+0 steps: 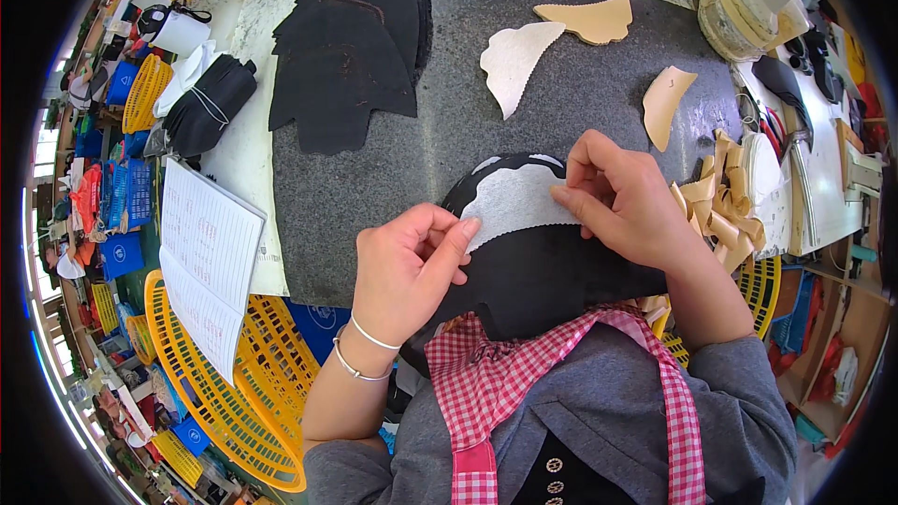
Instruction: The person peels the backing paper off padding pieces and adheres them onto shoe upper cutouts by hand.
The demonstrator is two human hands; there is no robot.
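Pink-checked apron (479,400) fills lower centre, beyond which left hand (404,257) and right hand (631,192) pinch a white piece (519,201) mid-frame over a black panel (552,271), apparently aligning it, next needing even pressing.

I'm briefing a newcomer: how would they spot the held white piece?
Find the big dark grey mat. Toward its near edge, over a black piece, the left hand and right hand pinch a wavy-edged white piece. A similar white piece lies loose farther up the mat, near a tan piece; this one is held at both ends.
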